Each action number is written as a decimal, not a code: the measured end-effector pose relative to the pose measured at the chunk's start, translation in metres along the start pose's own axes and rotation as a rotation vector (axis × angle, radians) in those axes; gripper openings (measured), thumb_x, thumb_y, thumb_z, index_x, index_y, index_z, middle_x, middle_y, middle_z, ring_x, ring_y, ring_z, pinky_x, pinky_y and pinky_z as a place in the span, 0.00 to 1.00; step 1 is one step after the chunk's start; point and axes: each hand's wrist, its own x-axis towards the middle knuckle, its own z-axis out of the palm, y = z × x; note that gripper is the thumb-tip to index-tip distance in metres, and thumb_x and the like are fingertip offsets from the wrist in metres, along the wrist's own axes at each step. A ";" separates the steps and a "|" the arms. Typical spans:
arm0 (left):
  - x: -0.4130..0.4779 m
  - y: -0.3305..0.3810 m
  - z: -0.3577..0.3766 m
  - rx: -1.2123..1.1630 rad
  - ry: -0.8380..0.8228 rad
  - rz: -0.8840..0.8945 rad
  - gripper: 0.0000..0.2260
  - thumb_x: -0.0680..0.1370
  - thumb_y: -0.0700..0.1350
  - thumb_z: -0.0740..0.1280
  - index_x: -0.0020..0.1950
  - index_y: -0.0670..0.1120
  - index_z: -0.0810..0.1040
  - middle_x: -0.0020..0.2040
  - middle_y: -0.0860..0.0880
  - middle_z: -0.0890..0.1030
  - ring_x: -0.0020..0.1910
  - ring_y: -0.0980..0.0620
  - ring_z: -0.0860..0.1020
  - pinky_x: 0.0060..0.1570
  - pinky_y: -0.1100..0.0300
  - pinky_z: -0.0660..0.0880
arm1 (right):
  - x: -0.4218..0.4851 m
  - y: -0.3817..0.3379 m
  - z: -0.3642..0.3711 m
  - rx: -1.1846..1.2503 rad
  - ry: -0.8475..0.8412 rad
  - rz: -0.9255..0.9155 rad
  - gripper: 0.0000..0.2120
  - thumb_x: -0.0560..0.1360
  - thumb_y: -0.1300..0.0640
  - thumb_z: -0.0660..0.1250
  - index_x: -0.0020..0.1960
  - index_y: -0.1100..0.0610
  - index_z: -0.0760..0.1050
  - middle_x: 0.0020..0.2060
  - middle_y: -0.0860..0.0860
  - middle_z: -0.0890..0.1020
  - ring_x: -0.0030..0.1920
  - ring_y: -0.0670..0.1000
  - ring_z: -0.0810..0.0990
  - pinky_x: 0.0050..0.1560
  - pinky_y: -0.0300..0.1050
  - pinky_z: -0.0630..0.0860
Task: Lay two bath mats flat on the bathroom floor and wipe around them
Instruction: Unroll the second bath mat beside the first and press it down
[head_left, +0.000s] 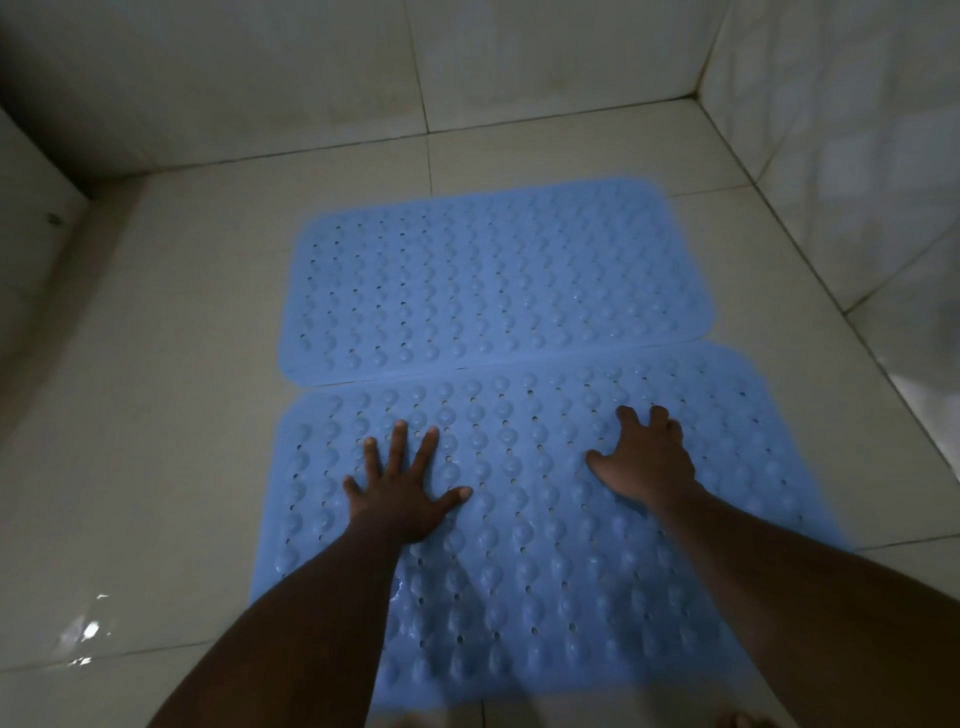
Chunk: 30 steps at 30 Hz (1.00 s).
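Observation:
Two blue rubber bath mats with raised bumps and small holes lie flat on the tiled floor, long sides touching. The far mat (493, 280) is untouched. On the near mat (545, 545) my left hand (402, 493) presses palm down with fingers spread. My right hand (647, 460) also rests on the near mat, toward its right part, fingers bent with the tips pressing into the surface. Neither hand holds anything. No cloth is in view.
Pale floor tiles (156, 415) surround the mats, with a wet shine at the lower left (88, 631). Tiled walls stand behind (311, 78) and to the right (857, 156), meeting in a corner. A toe (737, 721) shows at the bottom edge.

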 end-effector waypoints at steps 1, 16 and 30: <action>0.001 0.000 -0.001 -0.005 0.001 0.000 0.45 0.69 0.81 0.51 0.77 0.69 0.31 0.78 0.55 0.25 0.79 0.40 0.31 0.73 0.28 0.46 | 0.000 0.000 0.000 0.006 -0.007 0.002 0.41 0.72 0.36 0.67 0.79 0.49 0.56 0.78 0.58 0.53 0.78 0.64 0.52 0.71 0.59 0.67; -0.010 0.003 0.011 -0.052 0.070 -0.011 0.40 0.75 0.76 0.51 0.79 0.65 0.33 0.80 0.53 0.29 0.80 0.39 0.34 0.76 0.30 0.47 | -0.005 0.008 -0.010 -0.040 -0.026 -0.059 0.36 0.75 0.42 0.65 0.79 0.48 0.58 0.77 0.56 0.57 0.77 0.62 0.57 0.68 0.58 0.70; -0.009 -0.003 0.005 -0.061 0.059 -0.004 0.41 0.75 0.76 0.53 0.79 0.65 0.34 0.81 0.52 0.30 0.80 0.38 0.34 0.75 0.29 0.49 | -0.004 0.000 -0.010 -0.090 -0.090 -0.108 0.36 0.74 0.37 0.63 0.78 0.48 0.59 0.77 0.56 0.60 0.77 0.64 0.57 0.72 0.59 0.64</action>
